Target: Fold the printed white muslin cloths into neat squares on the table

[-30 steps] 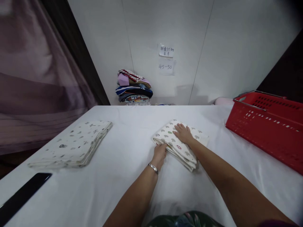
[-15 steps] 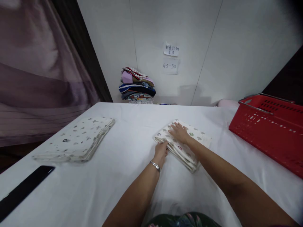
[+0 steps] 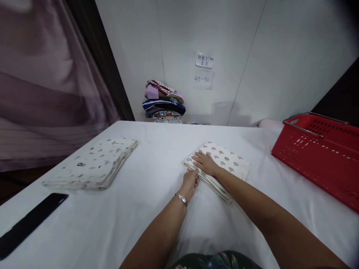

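While the near left edge of the folded printed cloth (image 3: 223,153) is pinched by the left hand (image 3: 190,181), fingers curled closed, its top is pressed by the right hand (image 3: 204,163), open, palm down, fingers spread. The cloth is placed right of centre on the white table (image 3: 151,209), between the other folded cloth (image 3: 89,164) at left and the red basket (image 3: 316,157) at right. Layers could be pulled out of line if the edge is tugged by the left hand while only the top is held down. Wrinkles could be pushed toward the left corner if the palm is slid under too much pressure. The near edges, seen slightly uneven, could be fanned out further since the right end is not held by either hand. The table cover, seen creased, could be bunched if it is caught in the pinch. Compared with half a second earlier, the right hand has been shifted nearer and left, toward the pinched edge; the red motif is now covered, and more grey motifs are exposed on the far side. The left hand is kept at about the same spot
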Demonstrator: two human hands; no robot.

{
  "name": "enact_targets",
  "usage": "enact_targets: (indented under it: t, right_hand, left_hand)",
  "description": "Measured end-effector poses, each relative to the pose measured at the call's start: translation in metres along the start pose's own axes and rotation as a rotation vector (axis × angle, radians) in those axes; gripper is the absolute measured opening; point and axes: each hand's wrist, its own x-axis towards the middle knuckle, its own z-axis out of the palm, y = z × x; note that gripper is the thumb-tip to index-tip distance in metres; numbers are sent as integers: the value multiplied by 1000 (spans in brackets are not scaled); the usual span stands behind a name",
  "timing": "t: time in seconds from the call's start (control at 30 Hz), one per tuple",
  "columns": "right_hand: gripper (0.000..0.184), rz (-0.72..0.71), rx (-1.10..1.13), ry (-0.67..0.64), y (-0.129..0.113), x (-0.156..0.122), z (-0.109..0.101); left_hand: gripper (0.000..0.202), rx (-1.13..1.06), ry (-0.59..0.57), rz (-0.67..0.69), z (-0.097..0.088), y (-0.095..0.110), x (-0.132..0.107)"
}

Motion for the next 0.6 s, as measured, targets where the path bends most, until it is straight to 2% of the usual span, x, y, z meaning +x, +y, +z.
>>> enact_targets:
  t: [0.13,0.3,0.43,0.6]
  right_hand:
    - [49,-21,-34,14,-2,1,-1]
    - [52,67,66,12,-16,-7,-8]
    - [53,-6,65,58,-30,-28,-7]
    - [53,-67,-61,166,-35,-60,0]
  left_hand:
    - [26,1,-4,7,-2,-1,-2]
    - [23,0,5,30,-1,-1,-3]
    - [17,-12,11,49,-1,-4,-1]
    - [18,-23,-24,77,-4,-7,1]
